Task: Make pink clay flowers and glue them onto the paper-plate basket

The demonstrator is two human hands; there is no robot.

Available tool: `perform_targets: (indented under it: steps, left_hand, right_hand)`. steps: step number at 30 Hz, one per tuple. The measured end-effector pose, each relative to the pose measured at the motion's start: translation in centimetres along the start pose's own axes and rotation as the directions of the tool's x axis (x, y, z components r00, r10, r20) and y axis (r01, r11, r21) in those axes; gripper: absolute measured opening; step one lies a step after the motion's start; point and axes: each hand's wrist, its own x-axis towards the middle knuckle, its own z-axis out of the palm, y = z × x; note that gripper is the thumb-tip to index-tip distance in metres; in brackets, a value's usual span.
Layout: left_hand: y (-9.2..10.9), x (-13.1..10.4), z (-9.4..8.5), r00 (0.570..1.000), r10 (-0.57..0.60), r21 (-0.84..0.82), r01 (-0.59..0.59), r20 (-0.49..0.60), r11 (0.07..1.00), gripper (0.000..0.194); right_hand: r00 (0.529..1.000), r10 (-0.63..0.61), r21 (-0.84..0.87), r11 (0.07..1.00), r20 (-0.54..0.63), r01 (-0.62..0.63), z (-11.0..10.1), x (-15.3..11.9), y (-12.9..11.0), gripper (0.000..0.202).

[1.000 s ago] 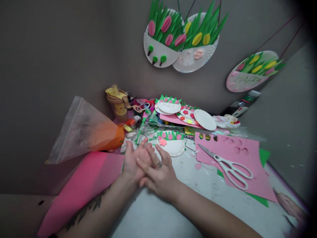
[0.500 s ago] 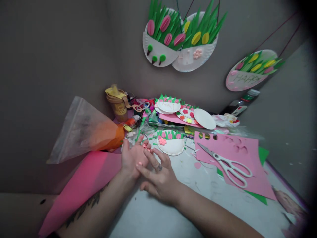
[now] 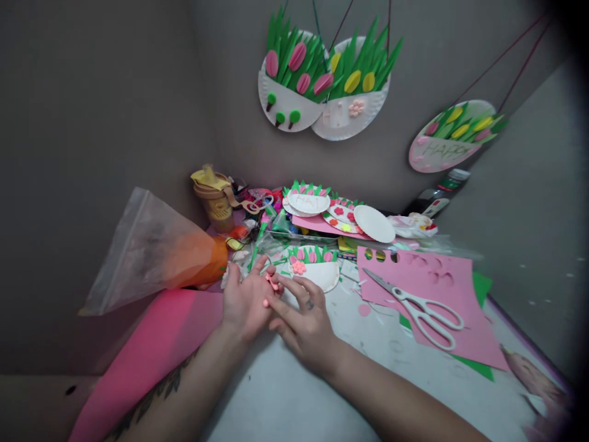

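Note:
My left hand (image 3: 246, 304) is turned palm up, its thumb and index finger stretched out and the other fingers curled in. Small pieces of pink modelling clay (image 3: 272, 282) lie at these curled fingers, held in the hand. My right hand (image 3: 306, 319) comes over from the right with fingers extended and apart. Its index fingertip touches a little pink clay ball (image 3: 265, 303) at the edge of the left palm. Just beyond both hands lies a small paper-plate basket (image 3: 322, 274) with green paper grass, pink tulips and a pink clay flower.
White-handled scissors (image 3: 426, 310) rest on a pink sheet (image 3: 460, 282) to the right. At left are an orange-filled plastic bag (image 3: 184, 252) and a lidded cup (image 3: 215, 202). Several decorated plates (image 3: 340, 215) are stacked behind; plate baskets (image 3: 294, 92) hang on the wall.
The right hand has shifted slightly right, its index fingertip still at the clay ball, which shows more clearly now. The camera view has tilted a little; the things on the table stay put.

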Motion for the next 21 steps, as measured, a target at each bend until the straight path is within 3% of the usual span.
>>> perform_targets:
  steps: [6, 10, 15, 21]
  left_hand:
    - [-0.4, -0.1, 0.0, 0.999, -0.03, 0.07, 0.028, 0.03, 0.997, 0.054]
    - [-0.9, 0.3, -0.7, 1.0, 0.023, 0.201, -0.024, 0.011, 0.979, 0.045]
    - [-1.4, 0.5, -1.6, 0.997, 0.082, 0.584, -0.074, 0.013, 0.808, 0.03]
    - [-1.4, 0.5, -1.9, 0.991, -0.066, 0.737, -0.041, 0.116, 0.674, 0.03]
  right_hand:
    - [0.988, 0.137, 0.166, 0.978, -0.071, -0.124, 0.0, 0.4, -0.1, 0.016]
    - [0.973, 0.193, 0.217, 0.962, -0.123, -0.163, -0.2, 0.6, 0.5, 0.013]
    - [0.935, 0.308, 0.22, 0.938, -0.178, -0.267, -0.4, 0.6, 1.9, 0.011]
    - [0.95, 0.241, 0.139, 0.966, -0.197, -0.216, -0.1, 0.4, 3.2, 0.006]
